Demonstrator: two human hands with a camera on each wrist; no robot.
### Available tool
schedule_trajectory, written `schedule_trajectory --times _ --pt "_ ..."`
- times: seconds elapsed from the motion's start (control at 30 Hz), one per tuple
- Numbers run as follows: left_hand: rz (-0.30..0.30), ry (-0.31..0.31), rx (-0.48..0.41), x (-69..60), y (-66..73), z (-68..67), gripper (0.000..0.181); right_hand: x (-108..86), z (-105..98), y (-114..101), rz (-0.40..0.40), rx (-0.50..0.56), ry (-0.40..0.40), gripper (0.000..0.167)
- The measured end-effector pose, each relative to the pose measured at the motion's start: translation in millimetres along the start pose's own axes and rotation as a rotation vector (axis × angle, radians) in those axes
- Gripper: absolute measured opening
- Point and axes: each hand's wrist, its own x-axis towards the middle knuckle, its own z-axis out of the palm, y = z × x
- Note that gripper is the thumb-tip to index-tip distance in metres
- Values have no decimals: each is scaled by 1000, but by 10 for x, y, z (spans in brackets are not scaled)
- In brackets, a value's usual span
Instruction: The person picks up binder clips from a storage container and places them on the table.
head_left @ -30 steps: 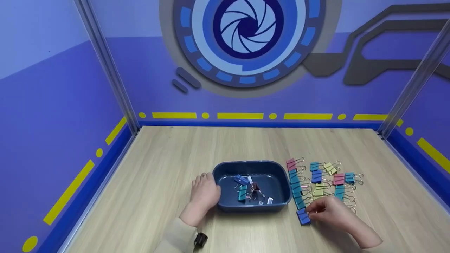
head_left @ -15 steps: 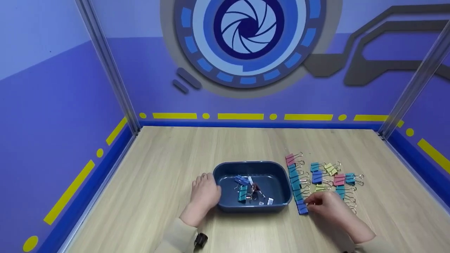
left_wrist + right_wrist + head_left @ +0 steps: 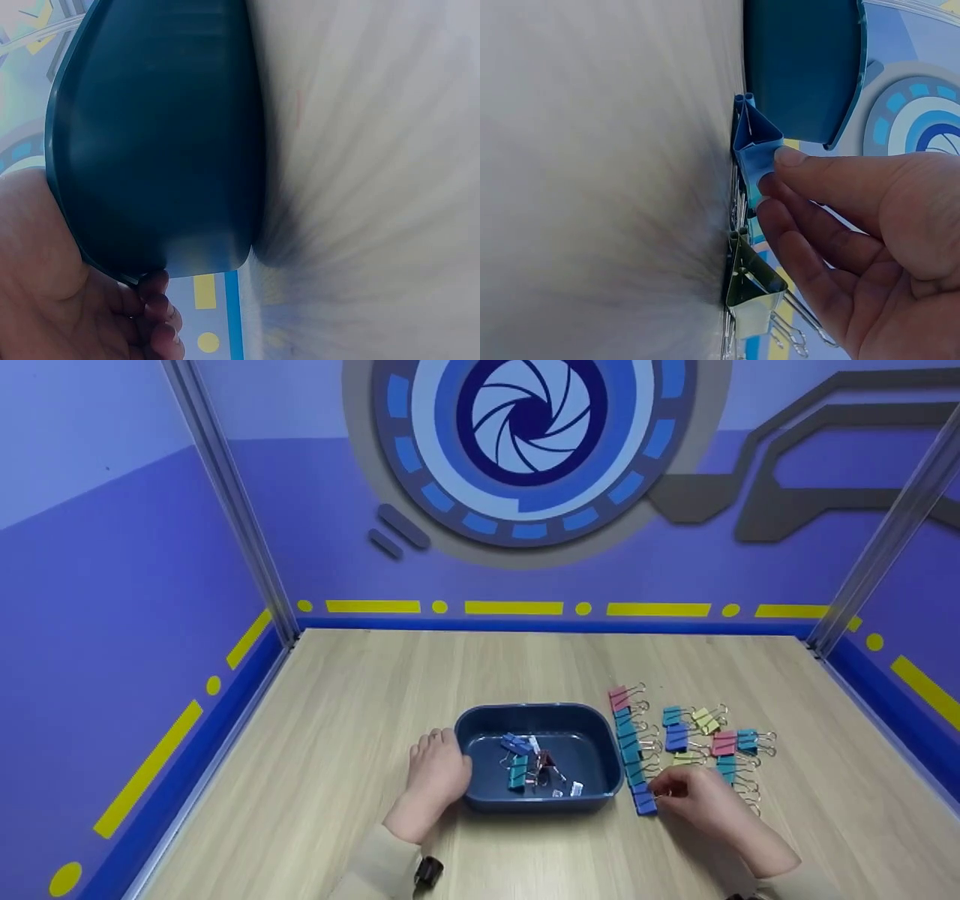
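Note:
My left hand (image 3: 439, 769) holds the left side of a dark blue plastic box (image 3: 540, 805); in the left wrist view its curled fingers (image 3: 166, 339) lie by the rim's corner. Inside the box are several loose binder clips, among them a teal clip (image 3: 517, 772) and a blue one (image 3: 516, 744). To the box's right, my right hand (image 3: 705, 802) pinches a blue binder clip (image 3: 643, 800) near its wire handles. That clip sits at the near end of a column of teal clips (image 3: 630, 750), headed by a pink clip (image 3: 619, 698). The exact finger contact is partly hidden.
More binder clips lie right of the column: a blue clip (image 3: 676, 737), a yellow clip (image 3: 706, 721), a pink clip (image 3: 724, 742) and several teal ones. Printed blue panels (image 3: 360, 577) enclose the wooden table (image 3: 360, 690) at the back and sides.
My right hand has slid the blue clip away from me, up against the teal column, and the column has shifted slightly the same way. My left hand and the box have stayed put.

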Motion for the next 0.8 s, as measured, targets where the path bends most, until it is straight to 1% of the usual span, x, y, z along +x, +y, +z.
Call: schedule_trajectory --times 0.13,0.23,0.37,0.47,0.53,0.63,0.7,0.8 --pt "-7 -5 -4 2 2 0 37 0 -52 -41 3 -4 -10 18" --pt "-8 -12 -6 5 4 -4 36 13 -118 -116 11 -19 4 21" --pt "-14 -21 -3 10 7 -11 37 74 -195 -250 -29 -39 75 18" --pt "-15 -21 -2 12 6 -11 37 152 -198 -352 -65 -4 114 14" --pt "-12 -15 0 10 4 -7 36 219 -163 -427 -61 36 109 12" --pt "1 1 7 5 1 2 34 343 -63 -557 -59 86 82 12" --pt "7 10 9 0 1 4 34 437 28 -663 -59 83 64 14" --pt "15 20 11 2 2 15 33 575 179 -819 -90 62 42 16"
